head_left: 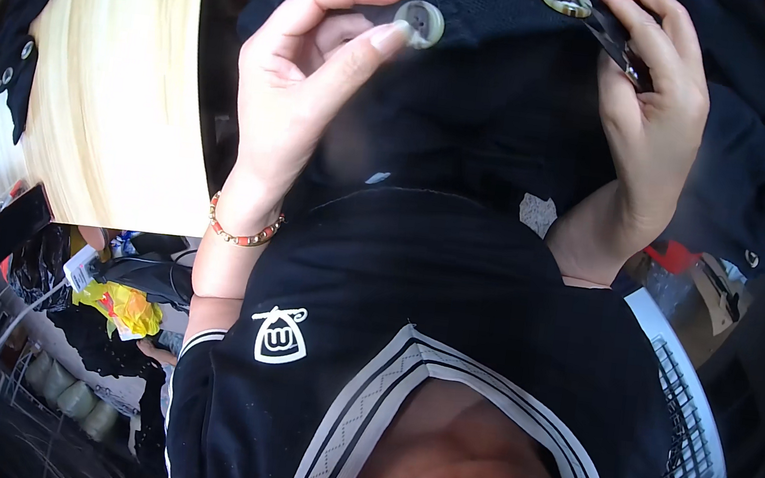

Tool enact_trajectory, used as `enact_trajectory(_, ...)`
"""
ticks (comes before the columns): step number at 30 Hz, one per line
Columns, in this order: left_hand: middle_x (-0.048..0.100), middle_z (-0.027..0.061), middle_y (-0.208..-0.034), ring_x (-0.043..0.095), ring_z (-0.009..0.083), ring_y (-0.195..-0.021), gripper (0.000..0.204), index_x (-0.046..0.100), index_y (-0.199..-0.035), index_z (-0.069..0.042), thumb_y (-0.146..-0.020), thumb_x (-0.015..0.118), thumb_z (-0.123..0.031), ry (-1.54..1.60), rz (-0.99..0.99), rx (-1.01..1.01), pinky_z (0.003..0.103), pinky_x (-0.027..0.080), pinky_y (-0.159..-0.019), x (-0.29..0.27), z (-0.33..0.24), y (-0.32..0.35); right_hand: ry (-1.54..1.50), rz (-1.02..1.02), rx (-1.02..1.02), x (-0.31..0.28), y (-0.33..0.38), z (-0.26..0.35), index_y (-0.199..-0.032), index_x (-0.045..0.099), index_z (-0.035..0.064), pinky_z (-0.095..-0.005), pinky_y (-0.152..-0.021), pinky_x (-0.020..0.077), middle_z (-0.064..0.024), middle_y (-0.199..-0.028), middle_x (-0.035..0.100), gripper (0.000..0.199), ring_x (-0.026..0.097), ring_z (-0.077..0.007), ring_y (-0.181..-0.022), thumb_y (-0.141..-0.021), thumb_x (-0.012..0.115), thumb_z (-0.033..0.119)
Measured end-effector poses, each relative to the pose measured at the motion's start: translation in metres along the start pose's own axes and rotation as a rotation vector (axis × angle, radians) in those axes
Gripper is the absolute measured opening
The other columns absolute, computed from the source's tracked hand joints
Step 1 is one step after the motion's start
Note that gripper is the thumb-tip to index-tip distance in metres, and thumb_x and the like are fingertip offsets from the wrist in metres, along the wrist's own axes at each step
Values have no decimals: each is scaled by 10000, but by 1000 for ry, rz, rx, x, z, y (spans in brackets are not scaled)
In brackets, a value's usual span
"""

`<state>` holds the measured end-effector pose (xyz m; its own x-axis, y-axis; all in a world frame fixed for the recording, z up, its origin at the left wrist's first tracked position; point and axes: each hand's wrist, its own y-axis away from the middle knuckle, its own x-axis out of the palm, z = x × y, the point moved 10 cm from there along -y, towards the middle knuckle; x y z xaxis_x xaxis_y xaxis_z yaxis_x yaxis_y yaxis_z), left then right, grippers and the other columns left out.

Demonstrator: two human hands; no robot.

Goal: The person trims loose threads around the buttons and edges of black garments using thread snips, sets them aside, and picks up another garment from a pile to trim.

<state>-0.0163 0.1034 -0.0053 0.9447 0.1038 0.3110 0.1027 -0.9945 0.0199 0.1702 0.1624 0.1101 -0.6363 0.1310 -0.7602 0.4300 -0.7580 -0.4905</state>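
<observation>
Black knit fabric (475, 107) of a garment lies across my lap and fills the upper middle. My left hand (303, 72), with a bracelet at its wrist, has thumb and forefinger at the rim of a round grey-and-cream button (420, 24). The thumb tip presses on its lower edge. Farther right, a second button (565, 1) of the same kind sits on the dark cloth, seen at a slant. Next to it my right hand (655, 101) is closed around a slim, dark, shiny tool (620, 53); the fingers cover much of it, and its kind is unclear.
At the left stands a pale wood-grain table (125, 83), with dark buttoned cloth (15, 79) over its far left edge. Below it are a phone-like black slab (19, 223), a yellow bag (121, 304) and cables. A grid-sided white container (683, 400) stands at the lower right.
</observation>
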Motion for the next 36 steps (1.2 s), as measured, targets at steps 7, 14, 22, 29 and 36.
enact_trajectory(7,665,19,-846,630,46,-781,344,617,-1197,23,-868,716,48,69,14,-107,182,516,-780,5,12,-3,-173,-92,-17,-7,5,5,-1095,701,-36,-201,-740,465,-105,-1045,612,450,614,-139,-860,-698,553,-188)
enact_trajectory(14,716,65,-880,693,87,-821,298,629,-1158,38,-871,706,61,124,129,-138,169,531,-750,7,11,4,-386,-4,-343,33,18,34,-918,736,12,-272,-618,527,-113,-928,666,212,663,-201,-715,-727,808,68)
enact_trajectory(22,716,144,-981,697,125,-794,344,603,-1196,60,-865,695,55,19,154,-205,281,599,-804,13,20,8,-417,70,-218,30,19,29,-836,721,17,-267,-560,527,-98,-862,671,147,666,-196,-651,-728,801,79)
enact_trajectory(29,709,154,-965,724,178,-836,275,614,-1130,57,-865,685,75,161,180,-201,295,617,-802,15,25,7,-514,5,-211,28,26,20,-862,723,8,-277,-597,527,-113,-870,680,187,670,-210,-701,-716,824,66)
enact_trajectory(36,679,186,-967,730,264,-886,224,596,-1073,68,-863,640,132,669,298,-187,380,644,-805,31,20,9,-736,15,-67,22,32,8,-910,725,6,-315,-745,509,-126,-919,698,308,668,-233,-851,-647,873,72)
